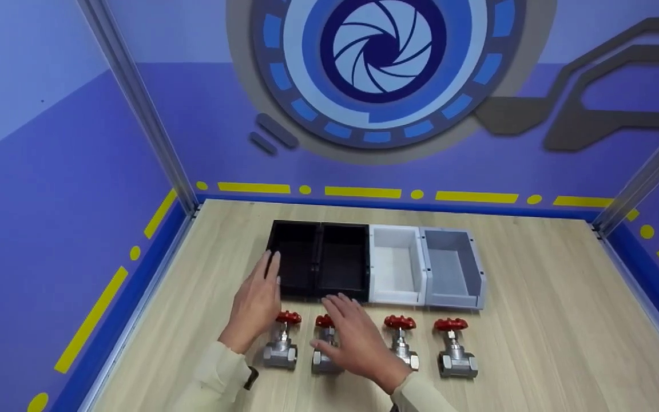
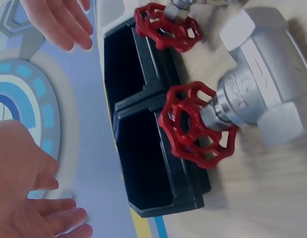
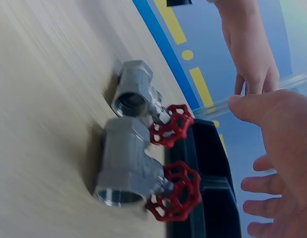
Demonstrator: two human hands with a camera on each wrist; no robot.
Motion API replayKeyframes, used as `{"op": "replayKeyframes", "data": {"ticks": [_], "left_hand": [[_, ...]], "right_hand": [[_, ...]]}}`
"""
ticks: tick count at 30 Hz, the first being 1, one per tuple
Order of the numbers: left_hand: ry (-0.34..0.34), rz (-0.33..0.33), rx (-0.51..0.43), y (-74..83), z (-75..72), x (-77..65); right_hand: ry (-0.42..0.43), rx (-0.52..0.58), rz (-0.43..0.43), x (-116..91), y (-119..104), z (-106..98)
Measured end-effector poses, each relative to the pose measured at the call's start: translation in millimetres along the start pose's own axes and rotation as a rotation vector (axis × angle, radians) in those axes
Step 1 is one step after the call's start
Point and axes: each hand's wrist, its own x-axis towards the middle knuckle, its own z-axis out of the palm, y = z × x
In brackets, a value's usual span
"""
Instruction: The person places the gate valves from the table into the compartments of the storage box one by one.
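Observation:
My left hand [image 1: 255,303], fingers straight and holding nothing, hovers at the front left corner of the left black bin [image 1: 295,222]. Just beside it stands the leftmost metal valve [image 1: 281,353] with a red handwheel [image 2: 195,124]. My right hand [image 1: 358,340] is spread above the second valve [image 1: 324,364], hiding part of it; nothing is in its fingers. In the right wrist view its palm [image 3: 287,158] shows thumb and fingers apart. To its right stand a third valve [image 1: 400,335], partly covered by the hand, and a rightmost valve [image 1: 457,361].
Behind the valves, side by side, are a second black bin [image 1: 345,225], a white bin [image 1: 396,297] and a grey bin [image 1: 454,301]. They sit on a wooden table [image 1: 541,320], enclosed by printed blue-purple panels [image 1: 192,126] with metal corner posts [image 1: 141,97].

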Motion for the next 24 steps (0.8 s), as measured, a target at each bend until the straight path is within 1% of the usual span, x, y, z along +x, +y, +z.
{"op": "replayKeyframes", "data": {"ticks": [5,9,13,18,24], "left_hand": [[0.052,0.007,0.006,-11.1,6.7,3.5],[0.062,-0.006,0.008,-19.6,11.6,5.8],[0.069,-0.017,0.004,-26.0,16.1,7.3],[0.042,-0.027,0.015,-30.9,18.9,7.7],[-0.005,-0.06,0.005,-34.1,19.7,8.2]], "right_hand": [[0.015,0.003,-0.056,4.9,-8.4,11.5],[0.002,0.004,-0.074,7.7,-14.9,18.8],[-0.023,0.005,-0.074,9.5,-19.7,24.8],[-0.046,0.003,-0.077,12.0,-23.3,29.7],[-0.087,0.051,-0.041,14.7,-28.0,33.8]]}}
